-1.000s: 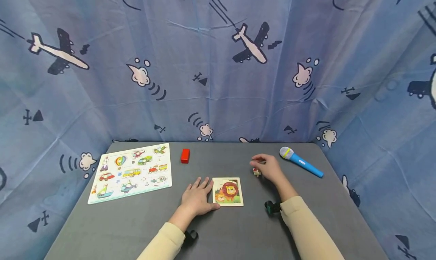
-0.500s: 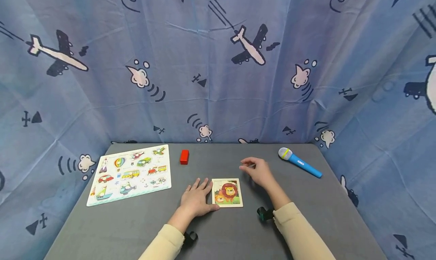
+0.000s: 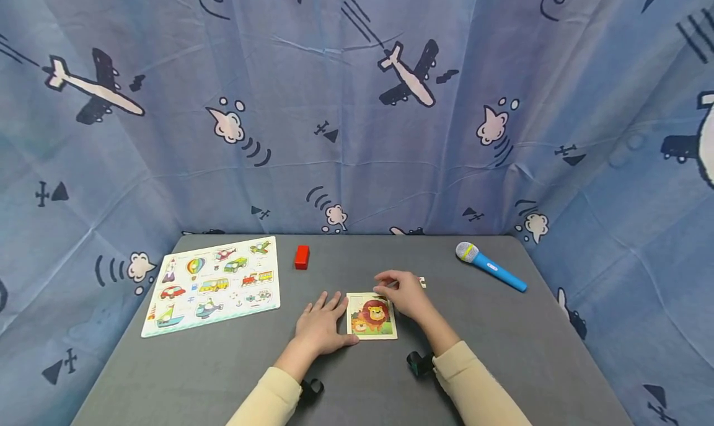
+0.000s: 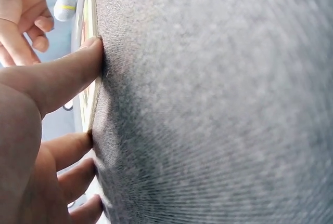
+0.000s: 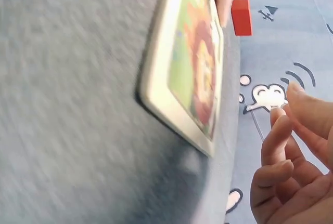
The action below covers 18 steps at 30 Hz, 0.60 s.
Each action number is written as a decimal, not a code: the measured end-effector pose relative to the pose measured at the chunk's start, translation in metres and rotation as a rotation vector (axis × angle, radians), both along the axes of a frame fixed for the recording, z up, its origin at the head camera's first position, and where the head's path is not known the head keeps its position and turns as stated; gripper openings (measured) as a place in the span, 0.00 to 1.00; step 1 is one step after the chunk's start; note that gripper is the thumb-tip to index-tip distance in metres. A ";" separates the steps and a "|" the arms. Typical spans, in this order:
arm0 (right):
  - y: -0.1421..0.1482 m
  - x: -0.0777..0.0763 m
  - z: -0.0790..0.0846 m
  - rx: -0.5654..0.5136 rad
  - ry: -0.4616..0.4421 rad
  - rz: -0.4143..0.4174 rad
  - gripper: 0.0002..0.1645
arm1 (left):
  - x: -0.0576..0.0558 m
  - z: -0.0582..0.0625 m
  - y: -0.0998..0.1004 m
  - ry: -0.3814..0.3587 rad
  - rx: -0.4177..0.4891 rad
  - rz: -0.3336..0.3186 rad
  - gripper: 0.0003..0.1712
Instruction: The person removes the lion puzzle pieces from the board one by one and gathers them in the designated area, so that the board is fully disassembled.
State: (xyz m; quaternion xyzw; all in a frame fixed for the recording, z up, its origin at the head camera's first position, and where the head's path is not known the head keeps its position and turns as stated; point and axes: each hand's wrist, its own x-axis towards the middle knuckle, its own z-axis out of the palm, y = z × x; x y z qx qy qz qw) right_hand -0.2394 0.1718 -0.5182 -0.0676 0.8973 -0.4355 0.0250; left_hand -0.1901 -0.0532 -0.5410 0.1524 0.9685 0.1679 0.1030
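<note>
- The lion panel [image 3: 372,322], a square picture in a pale frame, lies flat near the middle of the grey table [image 3: 357,389], between the two hands.
- The left hand [image 3: 320,328] rests at the panel's left side, fingers straight and spread; its thumb touches the near left corner and its forefinger the left edge.
- The right hand [image 3: 406,294] is above the panel's far right corner, its fingers loosely bent, and nothing shows between them.
- A small pale piece [image 3: 422,283] lies on the table just to the right of the right hand, which partly hides it.
- A red block [image 3: 302,257] lies farther back, left of the panel and beyond the left hand.
- On the far left, a white board [image 3: 189,305] printed with vehicles and a balloon lies flat, set at a slant.
- On the far right, a blue toy microphone [image 3: 491,268] lies diagonally, grey head to the far left, handle end to the near right.
- A blue curtain [image 3: 312,134] with airplane drawings hangs behind the table.
- Cream sleeves [image 3: 480,389] cover both forearms.
</note>
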 end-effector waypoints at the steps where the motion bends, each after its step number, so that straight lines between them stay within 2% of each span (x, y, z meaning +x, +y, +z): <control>1: -0.001 0.000 -0.001 -0.008 -0.008 0.007 0.15 | 0.000 0.000 0.000 0.001 0.001 0.000 0.54; 13: -0.020 -0.002 -0.019 0.047 -0.055 0.062 0.10 | -0.001 0.000 0.000 -0.002 -0.008 0.012 0.54; 18: -0.028 0.000 -0.023 0.185 -0.052 0.115 0.07 | 0.000 0.001 0.000 -0.009 0.001 0.009 0.53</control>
